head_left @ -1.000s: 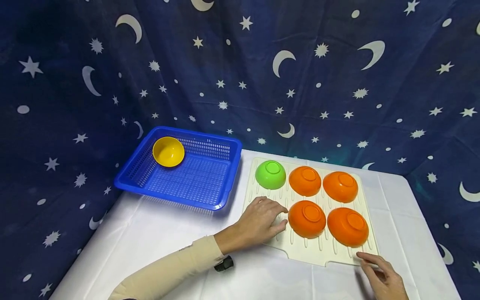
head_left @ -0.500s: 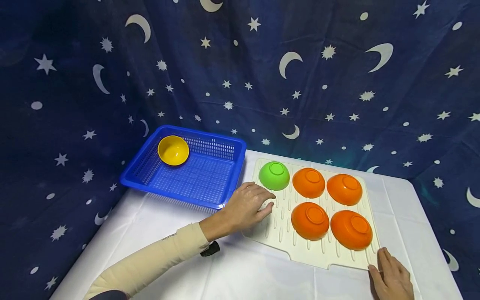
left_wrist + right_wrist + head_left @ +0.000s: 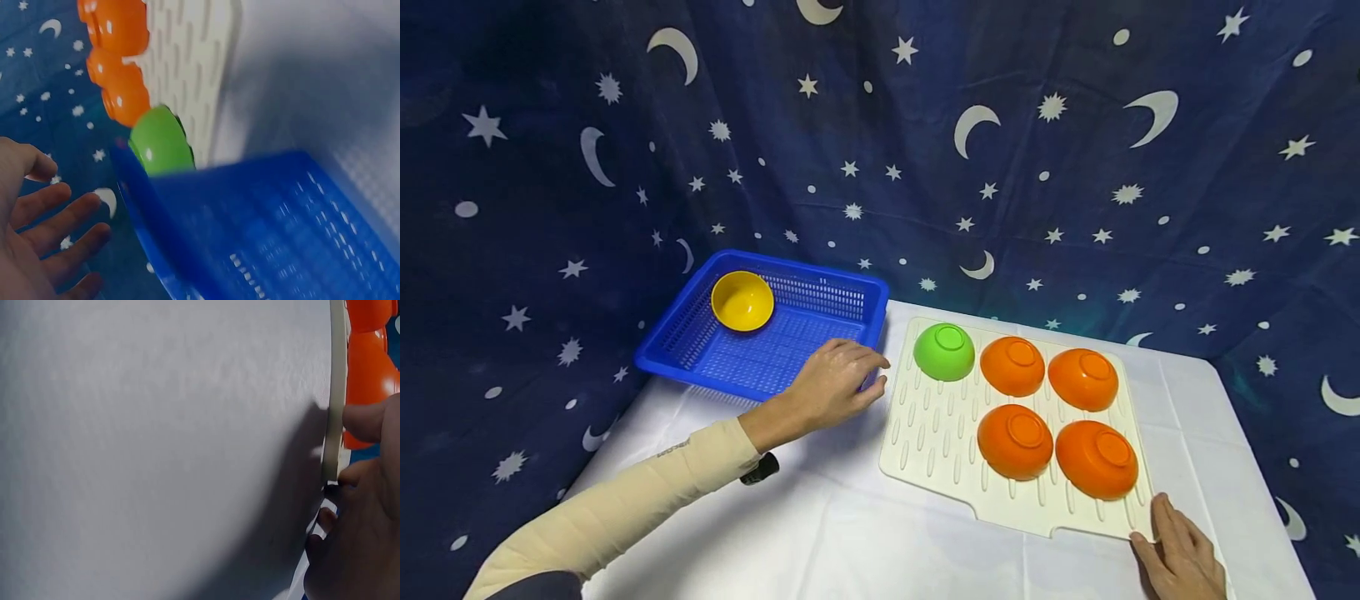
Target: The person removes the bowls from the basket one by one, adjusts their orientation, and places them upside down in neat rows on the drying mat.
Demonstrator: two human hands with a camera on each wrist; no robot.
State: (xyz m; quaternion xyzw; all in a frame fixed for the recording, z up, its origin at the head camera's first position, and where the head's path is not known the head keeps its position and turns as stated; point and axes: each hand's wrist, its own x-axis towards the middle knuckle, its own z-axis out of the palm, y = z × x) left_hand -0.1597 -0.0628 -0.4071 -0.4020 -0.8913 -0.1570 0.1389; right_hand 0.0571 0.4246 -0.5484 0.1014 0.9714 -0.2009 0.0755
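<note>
Now your left hand [image 3: 833,379] hovers with loose, spread fingers at the near right corner of the blue basket [image 3: 700,354], left of centre in the frame, gripping nothing. Your right hand [image 3: 1180,554], low at the right edge, rests on the near corner of the cream mat [image 3: 940,433]; it seems to pinch the rim, though that view is tight. A green bowl [image 3: 943,351] sits upside down on the mat.

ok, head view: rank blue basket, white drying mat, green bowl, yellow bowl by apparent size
1. White drying mat, largest in the frame.
2. Blue basket, somewhat smaller, though it sits farther back, so the true order is unsure.
3. Green bowl and yellow bowl look about alike; not ranking them.
</note>
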